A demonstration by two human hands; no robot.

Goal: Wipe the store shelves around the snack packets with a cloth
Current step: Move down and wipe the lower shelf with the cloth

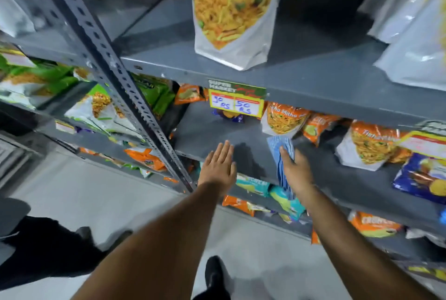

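My right hand [295, 170] grips a blue cloth [281, 147] at the front of the grey middle shelf [207, 133], the cloth hanging down past the shelf's edge. My left hand [218, 167] is flat with fingers apart over the shelf's front edge, holding nothing. Orange and white snack packets [283, 118] stand just behind the cloth, and more packets [366, 145] sit to the right. A large snack pouch [231, 15] stands on the upper shelf [301, 68].
A perforated grey upright [113, 68] runs diagonally left of my left hand. A price tag [236, 100] hangs from the upper shelf's edge. Green packets [154, 92] fill the left bay. Lower shelves hold orange and teal packets [282, 198]. Someone's dark clothing [43, 246] is at lower left.
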